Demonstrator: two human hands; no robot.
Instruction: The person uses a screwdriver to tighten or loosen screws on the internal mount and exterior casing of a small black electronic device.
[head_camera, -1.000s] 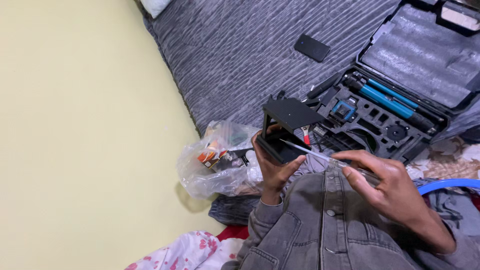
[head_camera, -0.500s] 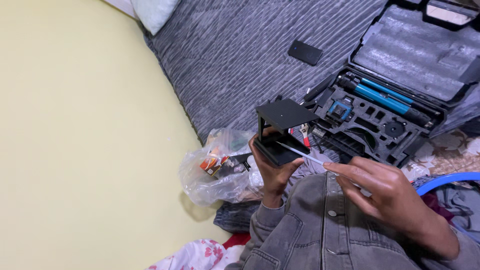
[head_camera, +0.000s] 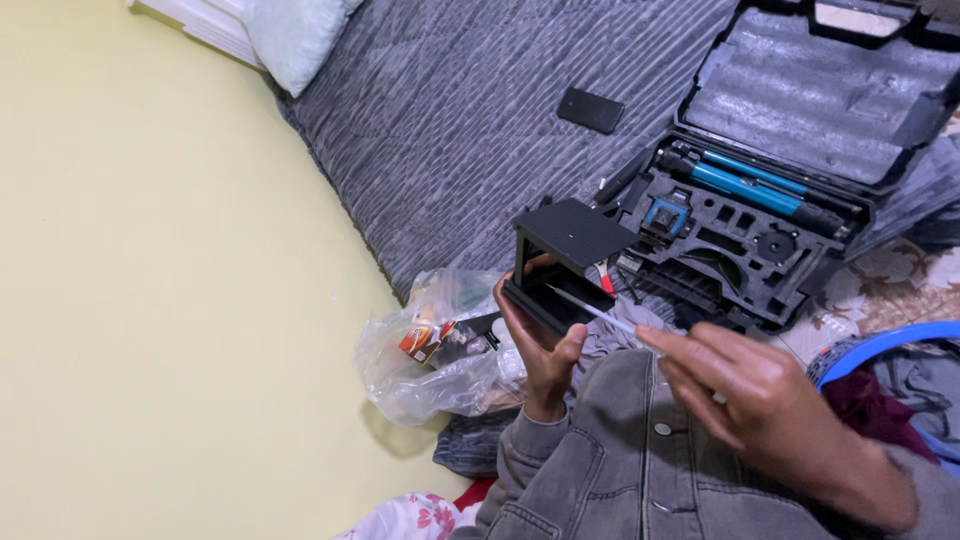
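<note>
My left hand (head_camera: 535, 335) grips a small black frame-like part (head_camera: 565, 255) with a flat top plate and open sides, held up over my lap. My right hand (head_camera: 745, 385) pinches a thin silver rod-like tool (head_camera: 595, 310) whose tip points into the open side of the black part. Both forearms wear grey denim sleeves (head_camera: 610, 465).
An open black tool case (head_camera: 790, 150) with foam cut-outs and blue-handled tools lies on a grey ribbed bed cover (head_camera: 450, 110). A black phone (head_camera: 590, 109) lies on the cover. A clear plastic bag (head_camera: 440, 350) holding small items sits by my left wrist. Pale yellow floor (head_camera: 150, 300) at left.
The view has shifted slightly, so the case and hands sit lower in the picture. The black part stays in my left hand and the thin tool stays aimed at it.
</note>
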